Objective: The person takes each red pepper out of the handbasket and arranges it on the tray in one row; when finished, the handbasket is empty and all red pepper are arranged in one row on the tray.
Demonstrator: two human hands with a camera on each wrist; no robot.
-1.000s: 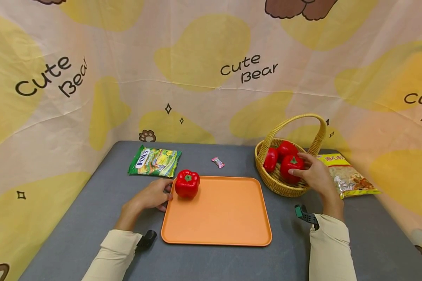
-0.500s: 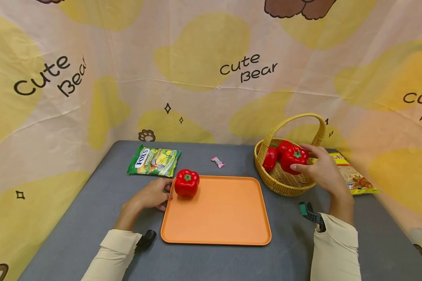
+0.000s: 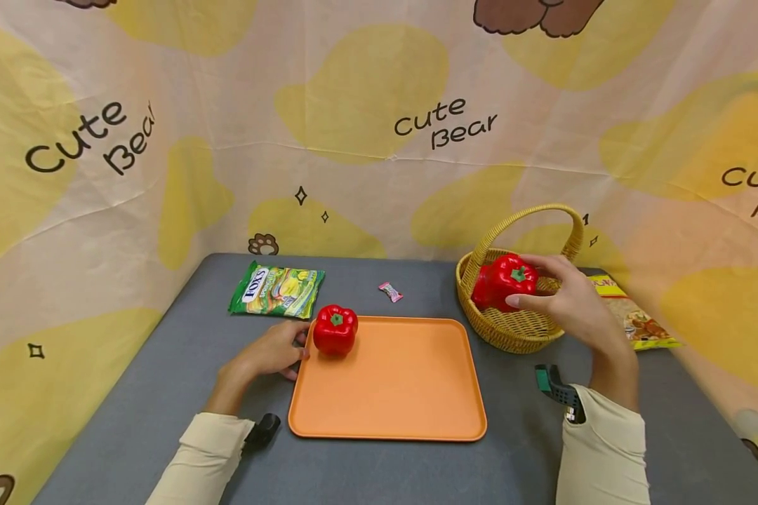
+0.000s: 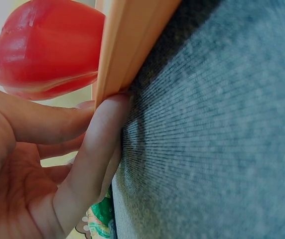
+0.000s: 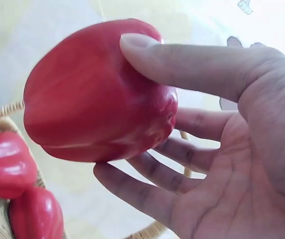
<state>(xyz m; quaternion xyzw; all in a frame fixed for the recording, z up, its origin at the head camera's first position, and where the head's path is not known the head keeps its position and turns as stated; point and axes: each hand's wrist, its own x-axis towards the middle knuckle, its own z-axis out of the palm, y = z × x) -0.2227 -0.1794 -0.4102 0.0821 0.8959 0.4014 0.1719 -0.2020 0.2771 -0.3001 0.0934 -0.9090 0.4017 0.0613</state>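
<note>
My right hand [image 3: 571, 298] grips a glossy red bell pepper [image 3: 510, 282] with a green stem, raised above the peppers in the woven basket [image 3: 512, 342]. In the right wrist view, thumb and fingers lie on opposite sides of this pepper. Two more red bell peppers show in the basket there, one farther back [image 5: 9, 164] and one nearer [image 5: 36, 214]. At the left, my left hand [image 3: 274, 349] pinches the left edge of an orange tray [image 3: 394, 382] near its far corner. Another red bell pepper [image 3: 335, 330] stands in that corner, close to my fingers.
A green FOX'S candy bag [image 3: 276, 290] lies behind the tray at left. One small pink wrapped candy [image 3: 391, 291] sits at the back middle. Right of the basket is a yellow food packet [image 3: 632, 315], partly behind my right hand. The basket's tall handle [image 3: 502, 224] arches over it.
My right hand has lifted a bell pepper up from the basket, first drifting right, then back left over the other peppers. My left hand and the tray have stayed put.
</note>
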